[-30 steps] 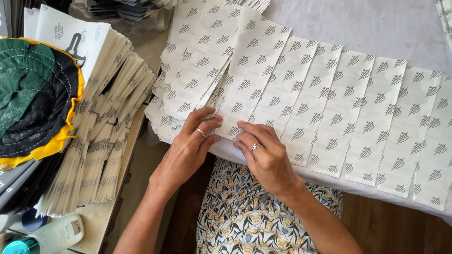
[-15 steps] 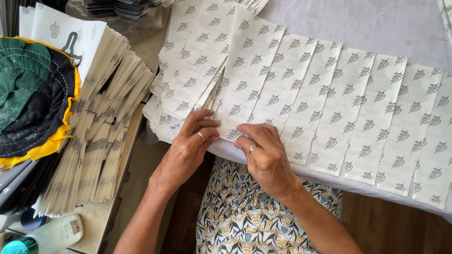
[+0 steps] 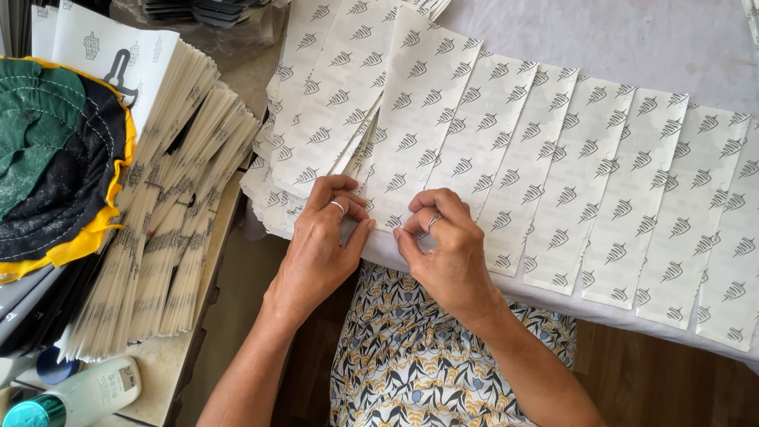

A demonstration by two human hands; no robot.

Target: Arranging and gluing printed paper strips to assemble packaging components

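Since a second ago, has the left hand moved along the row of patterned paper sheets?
Barely: the left hand stays at the table's near edge, its fingers curling in toward the right hand on the same patterned sheet.

white leaf-printed paper packets overlap across table; perhaps a bottle lower-left.

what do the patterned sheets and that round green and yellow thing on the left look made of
Sheets: thin matte white paper, it seems, flat with crisp edges and a printed grey motif. Both hands, left and right, pinch one edge. Round thing: likely stitched fabric, with visible seams and yellow binding.
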